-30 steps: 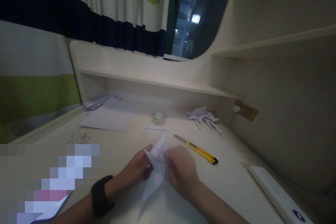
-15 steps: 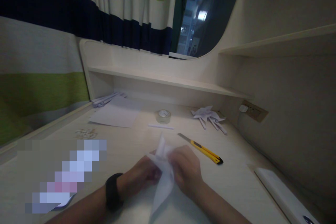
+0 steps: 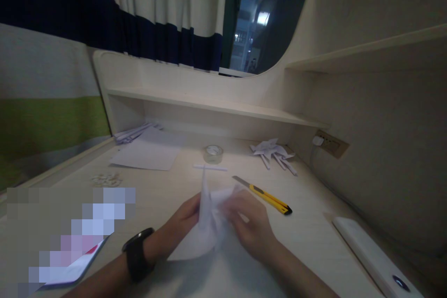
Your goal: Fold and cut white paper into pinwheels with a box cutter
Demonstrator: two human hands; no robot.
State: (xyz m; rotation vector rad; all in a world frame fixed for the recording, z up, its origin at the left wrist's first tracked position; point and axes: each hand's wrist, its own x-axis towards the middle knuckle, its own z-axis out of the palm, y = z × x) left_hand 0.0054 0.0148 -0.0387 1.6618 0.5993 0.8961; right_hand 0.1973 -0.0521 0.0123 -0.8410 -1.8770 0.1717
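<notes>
A: What is held?

B: A folded paper (image 3: 209,219) is pinched between the left hand (image 3: 181,226) and the right hand (image 3: 249,223), just above the desk (image 3: 314,237) near its front edge. Fingers of both are closed on it.

A: How far along is the folding judged to be?

B: Several creases are made and one point stands up; the final shape cannot be told. Finished paper pieces (image 3: 274,153) are seen at the back, with a knife (image 3: 261,194), tape (image 3: 213,153) and a blank sheet (image 3: 146,156) lying apart.
</notes>
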